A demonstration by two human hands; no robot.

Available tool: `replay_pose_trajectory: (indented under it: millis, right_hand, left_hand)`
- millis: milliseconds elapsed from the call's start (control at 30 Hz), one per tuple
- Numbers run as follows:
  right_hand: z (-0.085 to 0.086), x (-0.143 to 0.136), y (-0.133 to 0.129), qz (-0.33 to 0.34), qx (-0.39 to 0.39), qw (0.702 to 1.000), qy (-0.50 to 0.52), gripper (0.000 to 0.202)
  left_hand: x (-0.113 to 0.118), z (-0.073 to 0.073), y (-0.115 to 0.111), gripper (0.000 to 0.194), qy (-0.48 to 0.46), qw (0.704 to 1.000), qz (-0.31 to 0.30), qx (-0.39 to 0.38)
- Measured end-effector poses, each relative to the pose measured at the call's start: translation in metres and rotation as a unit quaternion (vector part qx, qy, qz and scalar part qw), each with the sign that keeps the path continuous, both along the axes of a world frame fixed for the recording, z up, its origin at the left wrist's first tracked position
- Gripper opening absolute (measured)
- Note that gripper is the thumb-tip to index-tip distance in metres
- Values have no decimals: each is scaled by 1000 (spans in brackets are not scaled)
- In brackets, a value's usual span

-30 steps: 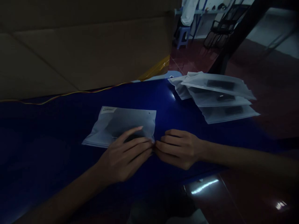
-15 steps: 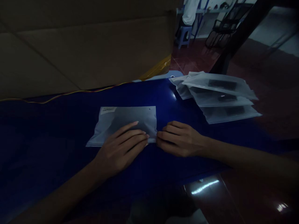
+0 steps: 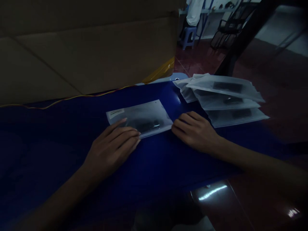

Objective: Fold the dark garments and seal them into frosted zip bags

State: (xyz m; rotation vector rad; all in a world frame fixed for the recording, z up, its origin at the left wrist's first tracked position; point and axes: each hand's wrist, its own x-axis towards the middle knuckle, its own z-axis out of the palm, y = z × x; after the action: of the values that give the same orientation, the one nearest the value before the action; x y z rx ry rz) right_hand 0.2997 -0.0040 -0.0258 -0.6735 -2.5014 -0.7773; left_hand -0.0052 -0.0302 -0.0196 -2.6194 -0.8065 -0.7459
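A frosted plastic bag [image 3: 146, 112] with a small label at its upper left corner and a dark item inside lies tilted on the blue table [image 3: 154, 163]. My left hand [image 3: 115, 142] rests over the bag's lower left part, fingers spread. The fingers of my right hand [image 3: 193, 130] are closed on the bag's lower right corner. To the right lie several similar bags [image 3: 235, 117], overlapping in a fanned pile, with dark items inside.
A large cardboard box [image 3: 96, 57] stands along the table's back edge, with a yellow and red wire [image 3: 96, 95] in front. Beyond are a seated person [image 3: 193, 14], a blue stool [image 3: 189, 35] and a black chair [image 3: 232, 25].
The bag has moved right and away from me and turned, its right side now higher. My right hand has gone right and up with its corner; my left hand has shifted left along it.
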Motion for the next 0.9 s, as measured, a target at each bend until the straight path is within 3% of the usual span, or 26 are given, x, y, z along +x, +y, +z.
replay_pose_trajectory:
  millis: [233, 467, 600, 667, 733, 900]
  right_hand:
    - [3, 14, 3, -160, -10, 986, -35, 21]
    - [-2, 16, 3, -168, -5, 986, -21, 24]
    - [-2, 15, 3, -159, -2, 987, -22, 18]
    - [-1, 12, 2, -150, -4, 989, -12, 12]
    - [0, 8, -1, -121, -12, 993, 13, 21]
    - [-1, -5, -9, 87, -35, 993, 65, 13]
  left_hand:
    - [-2, 8, 2, 11, 35, 998, 47, 22]
    - [-4, 9, 2, 10, 26, 997, 77, 9]
    - [-2, 8, 3, 24, 23, 997, 77, -1]
    - [-2, 5, 3, 24, 34, 996, 78, 9]
    - [-2, 2, 4, 21, 37, 996, 77, 14]
    - [-3, -2, 5, 16, 5, 997, 69, 30]
